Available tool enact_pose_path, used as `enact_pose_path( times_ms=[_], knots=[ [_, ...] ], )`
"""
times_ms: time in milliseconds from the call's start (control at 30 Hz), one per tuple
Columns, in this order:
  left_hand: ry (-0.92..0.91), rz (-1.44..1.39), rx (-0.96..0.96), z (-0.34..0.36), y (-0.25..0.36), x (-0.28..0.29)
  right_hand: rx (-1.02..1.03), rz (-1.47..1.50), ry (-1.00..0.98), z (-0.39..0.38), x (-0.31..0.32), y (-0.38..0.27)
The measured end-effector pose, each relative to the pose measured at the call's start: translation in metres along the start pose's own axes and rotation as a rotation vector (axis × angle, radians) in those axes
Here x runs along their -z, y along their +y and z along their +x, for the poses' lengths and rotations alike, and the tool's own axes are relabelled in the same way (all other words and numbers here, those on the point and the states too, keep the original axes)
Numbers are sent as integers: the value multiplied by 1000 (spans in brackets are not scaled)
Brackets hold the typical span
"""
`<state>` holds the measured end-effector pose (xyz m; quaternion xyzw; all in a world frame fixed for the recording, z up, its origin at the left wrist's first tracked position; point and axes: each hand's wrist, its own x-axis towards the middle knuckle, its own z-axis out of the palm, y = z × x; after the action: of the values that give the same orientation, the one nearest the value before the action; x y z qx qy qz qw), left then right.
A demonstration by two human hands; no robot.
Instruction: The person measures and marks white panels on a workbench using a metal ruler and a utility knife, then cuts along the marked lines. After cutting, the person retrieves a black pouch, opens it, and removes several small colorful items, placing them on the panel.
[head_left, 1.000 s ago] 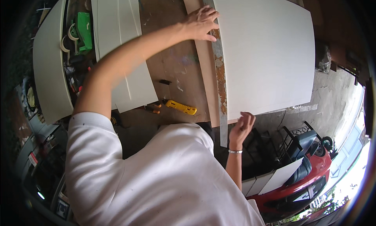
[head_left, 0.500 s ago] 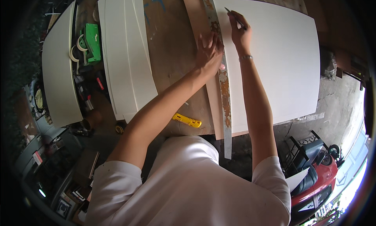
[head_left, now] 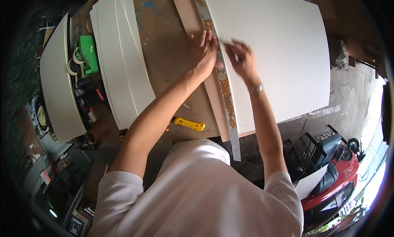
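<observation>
My left hand (head_left: 205, 52) lies with fingers outstretched on a long rusty metal straightedge (head_left: 225, 97), pressing it along the left side of a large white sheet (head_left: 283, 64). Just right of the straightedge, my right hand (head_left: 242, 60) is closed on a thin dark pen-like tool, blurred and partly hidden now; its tip is at or near the sheet, contact unclear. Under the straightedge lies a tan board (head_left: 223, 130). A yellow box cutter (head_left: 188, 123) rests on the brown worktable (head_left: 162, 73) to the left of the straightedge's lower part.
Stacked white boards (head_left: 115, 73) and more sheets (head_left: 55, 85) cover the table's left, with a green tape dispenser (head_left: 88, 52) between them. Beyond the table stand a black metal-framed seat (head_left: 320, 151) and a red vehicle (head_left: 340, 179) at lower right.
Over the last second my left hand moved lower along the straightedge. My right hand rose onto the sheet with the pen-like tool, then came downward beside the straightedge in the last half second.
</observation>
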<state>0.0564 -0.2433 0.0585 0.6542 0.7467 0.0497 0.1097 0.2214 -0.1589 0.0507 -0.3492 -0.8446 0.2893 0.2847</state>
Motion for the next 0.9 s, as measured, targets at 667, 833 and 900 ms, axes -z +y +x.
enact_pose_path(
  times_ms=[667, 833, 900],
  knots=[
    [356, -536, 61, -15, -24, -1, -811, -401, -220, -345, 65, -129],
    [716, -465, 24, 31, -30, -4, -810, 34, 48, -339, 119, -123],
    [722, -293, -154, 83, -31, -12, -858, 33, 21, -343, 140, -133]
  ],
)
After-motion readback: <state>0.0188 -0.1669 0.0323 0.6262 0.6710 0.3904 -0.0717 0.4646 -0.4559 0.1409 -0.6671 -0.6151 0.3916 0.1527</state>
